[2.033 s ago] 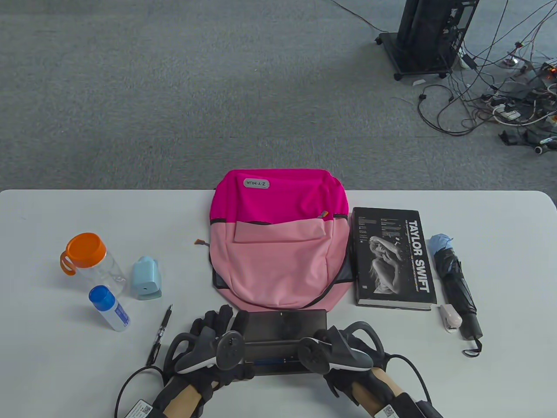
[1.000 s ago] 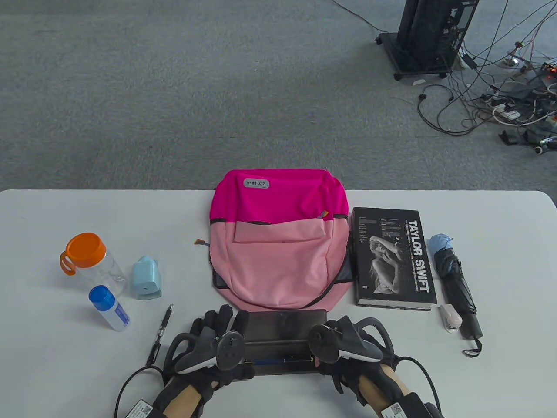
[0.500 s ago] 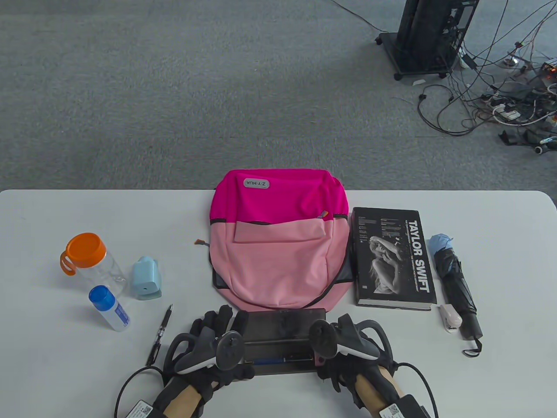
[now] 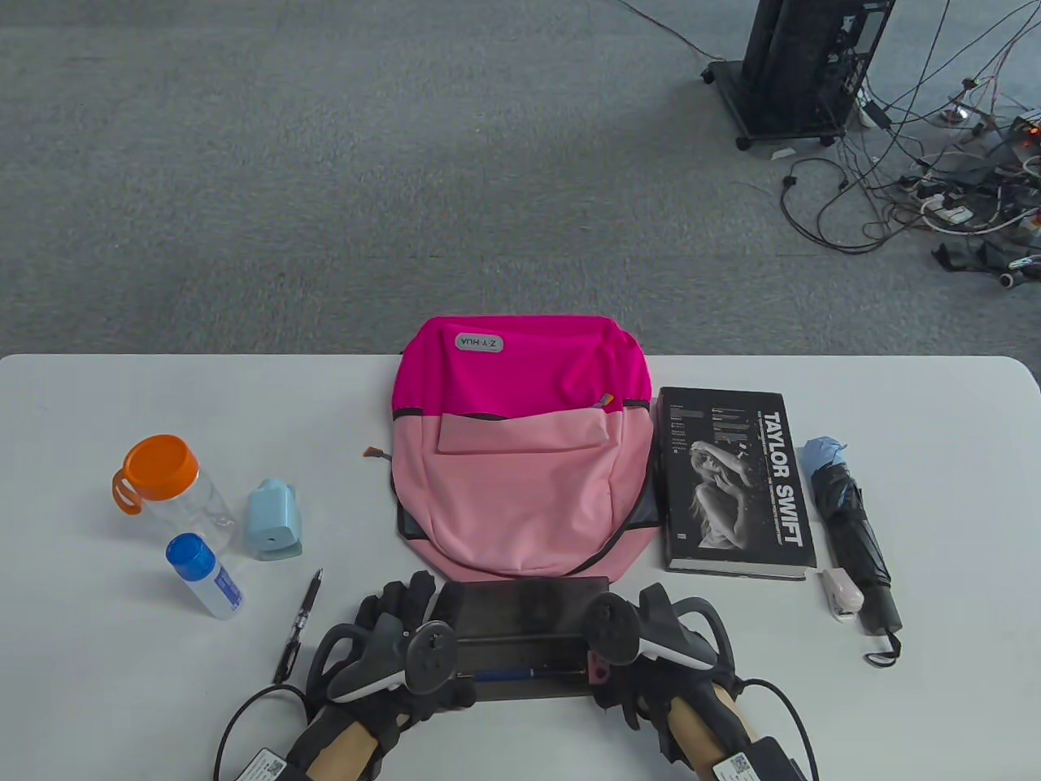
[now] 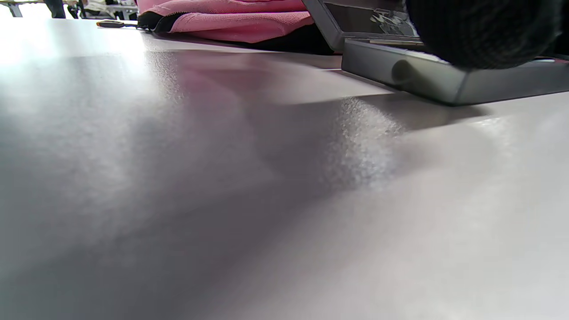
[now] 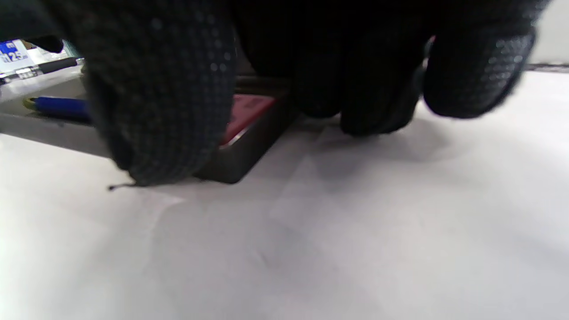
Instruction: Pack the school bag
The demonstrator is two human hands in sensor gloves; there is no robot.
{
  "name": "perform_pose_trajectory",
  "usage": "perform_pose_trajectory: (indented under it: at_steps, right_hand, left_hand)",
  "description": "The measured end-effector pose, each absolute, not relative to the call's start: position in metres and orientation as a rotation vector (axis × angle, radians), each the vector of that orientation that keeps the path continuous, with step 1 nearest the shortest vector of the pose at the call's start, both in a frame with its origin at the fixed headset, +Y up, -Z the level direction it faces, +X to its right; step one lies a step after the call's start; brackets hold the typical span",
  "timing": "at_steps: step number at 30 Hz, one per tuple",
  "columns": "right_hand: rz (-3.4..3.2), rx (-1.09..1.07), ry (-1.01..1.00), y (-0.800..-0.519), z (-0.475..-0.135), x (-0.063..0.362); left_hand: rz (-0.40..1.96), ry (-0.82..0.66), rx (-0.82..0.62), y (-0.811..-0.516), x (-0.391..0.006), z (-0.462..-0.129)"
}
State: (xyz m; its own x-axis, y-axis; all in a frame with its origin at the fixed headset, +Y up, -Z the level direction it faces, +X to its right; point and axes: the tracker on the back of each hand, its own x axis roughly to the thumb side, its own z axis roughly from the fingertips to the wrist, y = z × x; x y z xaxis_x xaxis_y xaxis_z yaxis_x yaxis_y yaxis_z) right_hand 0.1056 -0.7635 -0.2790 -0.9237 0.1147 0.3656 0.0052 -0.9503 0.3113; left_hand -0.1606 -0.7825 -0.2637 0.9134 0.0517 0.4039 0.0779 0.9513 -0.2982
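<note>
Seemingly open pencil case (image 4: 524,634), left hand (image 4: 396,643), right hand (image 4: 651,651) at its ends

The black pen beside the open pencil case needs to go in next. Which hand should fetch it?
Left. The black pen lies on the table just outside the left hand, which rests on the pencil case's left end. The right hand would have to cross the case.

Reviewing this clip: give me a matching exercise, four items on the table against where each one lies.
Items:
1. book
2. umbrella
3. black pen
4. pencil case

Places:
A. between both hands
B. right of the backpack, touching it
C. far right, beyond the book
D. left of the left hand

Pairs: 1-B, 2-C, 3-D, 4-A
</note>
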Motion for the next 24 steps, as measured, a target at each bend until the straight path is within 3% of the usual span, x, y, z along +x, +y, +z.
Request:
perform_pose_trajectory:
  at_steps: [6,12,15,20,24]
  right_hand:
    - [3.009,0.601,0.469,-0.763,-0.278,0.104]
    - [2.992,0.600,0.464,-0.764,-0.278,0.106]
    - [2.985,0.600,0.465,-0.764,-0.277,0.107]
    - [2.989,0.602,0.463,-0.764,-0.277,0.106]
    - [2.987,0.600,0.461,-0.765,-0.276,0.107]
  left_hand:
    - [-0.020,-0.396,-0.263,-0.761,-0.160,-0.267]
    - [-0.072,-0.268,-0.078,-0.696,-0.193,-0.271]
    - [-0.096,-0.180,-0.076,-0.681,-0.217,-0.271]
    - [-0.150,0.019,-0.099,-0.684,-0.263,-0.266]
    - [-0.149,0.135,-0.227,-0.711,-0.283,-0.261]
